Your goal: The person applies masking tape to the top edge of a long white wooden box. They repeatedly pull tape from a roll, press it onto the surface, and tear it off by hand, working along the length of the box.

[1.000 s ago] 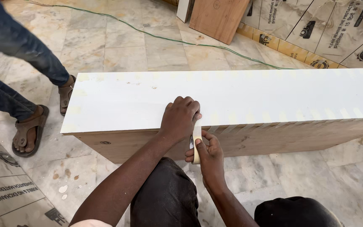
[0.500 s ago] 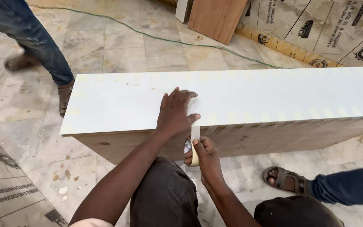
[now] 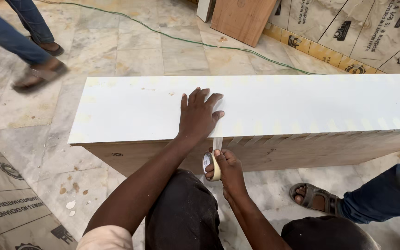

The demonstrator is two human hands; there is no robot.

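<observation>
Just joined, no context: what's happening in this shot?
A person crouches over a long white-topped board with a bare wood side. The left hand lies flat on the white top, pressing down a strip of pale tape that runs over the front edge. The right hand holds the tape roll just below that edge. More tape strips line the edge to the right. Other people's sandalled feet stand nearby on the tiled floor.

White board, brown wood, pale tape

The board [image 3: 130, 109] is white on top and brown on its side [image 3: 302, 150], with a row of cream tape strips [image 3: 334, 125]; the tape roll [image 3: 213, 165] is cream, the cable [image 3: 181, 39] green, the floor [image 3: 130, 51] beige and blotchy
</observation>
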